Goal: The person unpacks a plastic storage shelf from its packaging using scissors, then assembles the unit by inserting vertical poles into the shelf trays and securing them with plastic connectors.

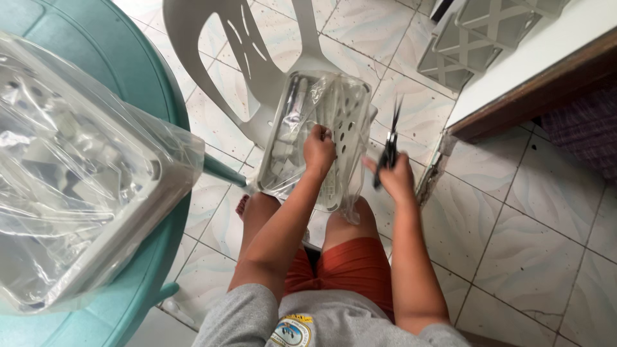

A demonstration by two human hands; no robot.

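**Tray in left hand, scissors in right**

Far left I see a bagged tray [77, 193] on a teal table [138, 71]. Centre: my left hand [319, 151] is clenched on the plastic wrap [292, 170] of a second grey tray [344, 115], which is propped on my knees against a white chair [231, 45] (wrap loose, crinkled). Right of it, my right hand [397, 177] is closed around black scissors [389, 144], blades up and slightly parted, apart from the tray. Tiled floor [533, 212] below.

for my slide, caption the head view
Left hand grips a plastic-wrapped tray; right hand holds scissors.
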